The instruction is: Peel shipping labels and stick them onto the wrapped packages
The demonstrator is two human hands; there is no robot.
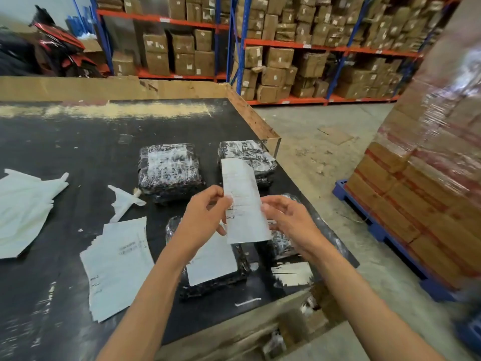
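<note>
Black desk (65,142) first, broad and scuffed, carrying four black film-wrapped packages. Nearest package (213,264) already labelled, white sticker flat on top; far-left package (170,171) seemingly labelled too, under glare. Far-right package (247,155) and right-hand package (282,243), half hidden behind the arms, hard to judge, likely bare. Stack of unpeeled label sheets (117,267) at left, discarded backing paper (24,209) beyond it. Shipping label (243,201) held upright above the packages, left hand (205,212) pinching its left edge, right hand (289,217) pinching the right edge, apparently mid-peel. Roughly halfway by this count.
</note>
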